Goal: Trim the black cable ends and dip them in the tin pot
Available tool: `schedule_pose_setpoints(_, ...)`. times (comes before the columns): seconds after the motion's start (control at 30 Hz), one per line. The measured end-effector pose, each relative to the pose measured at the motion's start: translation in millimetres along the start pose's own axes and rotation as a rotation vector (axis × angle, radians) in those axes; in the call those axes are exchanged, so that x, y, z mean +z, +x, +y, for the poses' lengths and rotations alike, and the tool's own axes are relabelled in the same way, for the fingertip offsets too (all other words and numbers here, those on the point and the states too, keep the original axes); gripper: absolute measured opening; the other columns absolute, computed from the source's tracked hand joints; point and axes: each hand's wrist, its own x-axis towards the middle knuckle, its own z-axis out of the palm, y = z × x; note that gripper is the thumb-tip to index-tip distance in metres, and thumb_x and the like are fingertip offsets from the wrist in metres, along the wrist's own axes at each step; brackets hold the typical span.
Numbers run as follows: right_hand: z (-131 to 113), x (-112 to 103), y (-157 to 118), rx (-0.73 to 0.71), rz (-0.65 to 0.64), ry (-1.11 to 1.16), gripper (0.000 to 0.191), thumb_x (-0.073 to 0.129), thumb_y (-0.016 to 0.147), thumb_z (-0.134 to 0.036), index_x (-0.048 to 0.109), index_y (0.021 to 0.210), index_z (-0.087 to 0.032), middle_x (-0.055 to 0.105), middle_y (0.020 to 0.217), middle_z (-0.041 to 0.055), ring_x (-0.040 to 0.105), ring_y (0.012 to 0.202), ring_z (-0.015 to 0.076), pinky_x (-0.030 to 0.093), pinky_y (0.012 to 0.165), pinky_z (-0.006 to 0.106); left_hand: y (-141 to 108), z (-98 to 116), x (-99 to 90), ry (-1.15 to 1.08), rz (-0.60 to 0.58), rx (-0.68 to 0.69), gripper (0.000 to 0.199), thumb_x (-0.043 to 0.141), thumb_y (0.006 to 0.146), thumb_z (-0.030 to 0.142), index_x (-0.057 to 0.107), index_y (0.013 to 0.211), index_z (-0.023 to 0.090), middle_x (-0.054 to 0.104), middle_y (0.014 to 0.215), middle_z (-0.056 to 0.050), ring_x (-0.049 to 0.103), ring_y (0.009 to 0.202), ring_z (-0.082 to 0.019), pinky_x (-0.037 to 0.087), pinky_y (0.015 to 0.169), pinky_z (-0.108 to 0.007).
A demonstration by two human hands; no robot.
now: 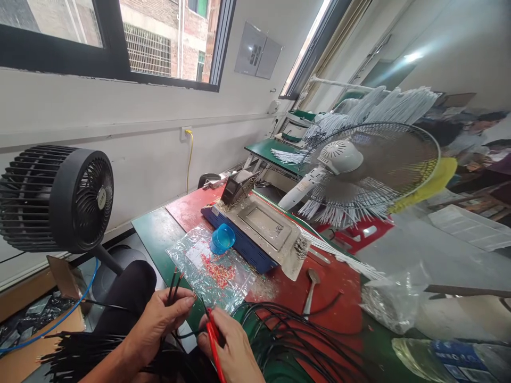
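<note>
At the bottom centre of the frame, the left hand (170, 311) pinches black cable ends (174, 290) between thumb and fingers, with coloured wire tips showing at their tops. Just beside it, to the right, the right hand (232, 343) is closed around a red-handled hand tool (215, 340), whose thin dark tip points up and left toward the left fingertips; whether the tip touches a wire cannot be told. Above the hands lies a clear plastic sheet (187, 250), bearing a scatter of small red, orange and pale bits (219, 272), with a translucent blue cup (222, 239) on it near its upper edge. Right of the cup, in the centre of the frame, a benchtop machine with a blue base (243, 244) and a stained beige top (263, 226) stands on the red mat (339, 298). A metal spoon (310, 292) lies on the mat at lower right of centre, its handle end reaching a loose coil of black cables (287, 332). More black cables (85, 354) lie bunched at lower left. A black fan (82, 199) stands at left, and a white-caged fan (371, 170) at upper right
</note>
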Motion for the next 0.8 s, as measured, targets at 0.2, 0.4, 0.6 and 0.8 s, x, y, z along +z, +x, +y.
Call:
schedule_pose_setpoints(0.2,-3.0,2.3,0.9,0.007,-0.002,-0.117,0.029,0.046,0.085,-0.042,0.052,0.068,-0.019,0.053,0.068,-0.0005,0.047,0.065,0.0134,0.033,0.06,0.022,0.9,1.1,0.7,0.082,-0.01,0.024,0.032,0.073,0.065,0.04,0.064,0.076,0.012,0.036,0.05,0.007,0.024,0.047,-0.007,0.015,0.045,-0.024)
schedule_pose_setpoints(0.4,0.6,4.4,4.2,0.091,-0.028,-0.163,0.04,0.049,0.08,-0.046,0.033,0.056,-0.018,0.041,0.058,-0.0033,0.038,0.056,0.0101,0.022,0.052,0.023,1.4,0.6,0.2,0.11,-0.019,0.04,0.032,0.073,0.065,0.041,0.065,0.075,0.012,0.037,0.05,0.007,0.024,0.048,-0.008,0.015,0.046,-0.026)
schedule_pose_setpoints(0.6,11.5,9.4,4.0,0.077,-0.015,-0.028,0.049,0.044,0.081,-0.052,0.027,0.051,-0.018,0.03,0.052,-0.0042,0.029,0.051,0.008,0.016,0.048,0.024,2.3,-3.2,-1.6,0.113,-0.05,0.023,0.033,0.073,0.065,0.043,0.065,0.075,0.013,0.039,0.051,0.006,0.026,0.047,-0.008,0.016,0.046,-0.025)
schedule_pose_setpoints(0.8,11.9,7.8,10.0,0.265,0.057,0.315,0.056,0.045,0.073,-0.07,0.041,0.051,-0.019,0.029,0.041,-0.006,0.028,0.039,0.0068,0.017,0.039,0.022,-0.6,-0.1,-3.1,0.169,-0.064,0.016,0.037,0.072,0.065,0.045,0.067,0.082,0.013,0.049,0.051,0.003,0.033,0.047,-0.009,0.018,0.046,-0.025)
